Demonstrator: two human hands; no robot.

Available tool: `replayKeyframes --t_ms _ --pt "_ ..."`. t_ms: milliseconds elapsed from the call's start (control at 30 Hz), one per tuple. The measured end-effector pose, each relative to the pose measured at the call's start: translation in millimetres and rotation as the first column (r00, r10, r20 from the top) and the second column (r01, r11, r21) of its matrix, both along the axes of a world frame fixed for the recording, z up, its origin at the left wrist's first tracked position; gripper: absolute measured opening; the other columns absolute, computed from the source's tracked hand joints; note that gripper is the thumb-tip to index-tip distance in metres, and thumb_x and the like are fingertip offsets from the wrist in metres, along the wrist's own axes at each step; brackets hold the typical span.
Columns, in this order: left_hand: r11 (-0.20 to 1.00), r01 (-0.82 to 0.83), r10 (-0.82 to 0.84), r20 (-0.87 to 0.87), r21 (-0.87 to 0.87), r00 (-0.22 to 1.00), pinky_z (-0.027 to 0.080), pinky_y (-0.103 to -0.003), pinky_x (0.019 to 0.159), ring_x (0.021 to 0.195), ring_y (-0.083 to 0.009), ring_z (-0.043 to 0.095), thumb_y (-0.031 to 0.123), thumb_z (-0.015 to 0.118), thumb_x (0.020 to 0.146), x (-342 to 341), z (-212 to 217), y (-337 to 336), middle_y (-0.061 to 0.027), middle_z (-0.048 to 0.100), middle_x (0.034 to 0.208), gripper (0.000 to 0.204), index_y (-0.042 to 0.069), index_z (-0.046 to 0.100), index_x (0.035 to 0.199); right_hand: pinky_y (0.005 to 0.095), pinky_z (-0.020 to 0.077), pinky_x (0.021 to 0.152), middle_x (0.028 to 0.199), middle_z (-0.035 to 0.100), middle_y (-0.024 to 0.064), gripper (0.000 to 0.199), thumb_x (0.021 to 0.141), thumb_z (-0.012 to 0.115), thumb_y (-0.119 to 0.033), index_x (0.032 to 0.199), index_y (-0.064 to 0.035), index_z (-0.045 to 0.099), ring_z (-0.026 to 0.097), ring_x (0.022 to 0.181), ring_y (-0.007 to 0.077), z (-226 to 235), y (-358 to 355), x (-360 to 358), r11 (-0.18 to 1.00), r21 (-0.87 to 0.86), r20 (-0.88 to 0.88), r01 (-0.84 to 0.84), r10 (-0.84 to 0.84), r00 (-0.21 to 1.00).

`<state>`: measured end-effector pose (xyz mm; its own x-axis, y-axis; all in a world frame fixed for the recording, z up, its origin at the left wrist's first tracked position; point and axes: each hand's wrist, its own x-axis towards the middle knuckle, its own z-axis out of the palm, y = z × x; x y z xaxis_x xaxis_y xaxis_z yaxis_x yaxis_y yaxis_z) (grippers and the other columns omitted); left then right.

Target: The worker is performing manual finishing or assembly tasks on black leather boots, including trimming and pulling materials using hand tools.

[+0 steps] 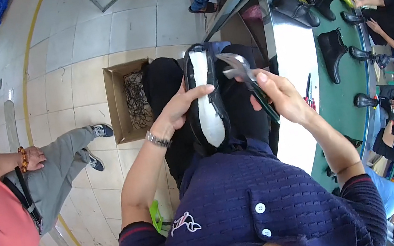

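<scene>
A black shoe [207, 98] lies bottom up over my lap, its white underside [210, 115] framed by the black edge of the upper. My left hand [181, 106] grips it from the left side, with the thumb laid across the white underside. To the right of the shoe, my right hand [278, 93] is closed round the dark handles of a pair of pincers [239, 67]. Their curved metal head points toward the shoe's far end, apart from it by a small gap. Whether the jaws are parted is hard to make out.
An open cardboard box [118, 105] with tangled dark strands stands on the floor at my left. On my right, a green conveyor belt [321, 58] with a metal edge carries several black boots. A person in a red top [8, 222] stands at left; other people work beyond the belt.
</scene>
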<state>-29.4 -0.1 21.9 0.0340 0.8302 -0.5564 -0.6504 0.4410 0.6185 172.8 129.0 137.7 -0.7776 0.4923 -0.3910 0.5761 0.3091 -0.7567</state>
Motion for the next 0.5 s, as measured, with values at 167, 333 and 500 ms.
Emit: replayKeyframes --t_ms 167,333,500 --pt "0.875 0.025 0.106 -0.242 0.483 0.965 0.026 -0.034 0.111 0.134 -0.0205 0.035 0.009 0.087 0.065 22.6 13.5 -11.1 -0.0108 0.033 0.149 0.127 0.014 -0.003 0.155 0.0267 0.0481 0.076 0.095 0.068 0.0110 0.023 0.091 0.063 -0.016 0.112 -0.0043 0.059 0.065 0.081 0.0153 -11.9 1.0 51.2 0.721 -0.665 -0.141 0.196 -0.379 0.915" --pt "0.800 0.183 0.036 -0.351 0.571 0.936 0.023 -0.036 0.114 0.140 -0.0244 0.027 0.007 0.093 0.054 48.8 -38.1 -23.0 -0.0152 0.019 0.155 0.152 0.023 -0.025 0.149 0.0211 0.0423 0.059 0.086 0.070 0.0113 0.035 0.092 0.063 -0.034 0.106 -0.0020 0.060 0.057 0.067 0.0101 -28.3 -15.2 54.9 0.579 -0.809 -0.009 0.099 -0.180 0.984" --pt "0.847 0.060 -0.107 0.057 0.528 0.993 0.017 -0.037 0.116 0.143 -0.0264 0.022 0.028 0.094 0.053 53.8 -46.6 -34.0 -0.0144 0.013 0.157 0.154 0.020 -0.028 0.147 0.0189 0.0393 0.049 0.070 0.064 0.0057 0.062 0.098 0.041 -0.056 0.086 -0.0010 0.067 0.051 0.052 0.0082 -44.4 -28.8 57.2 0.566 -0.818 0.118 0.106 -0.015 0.993"
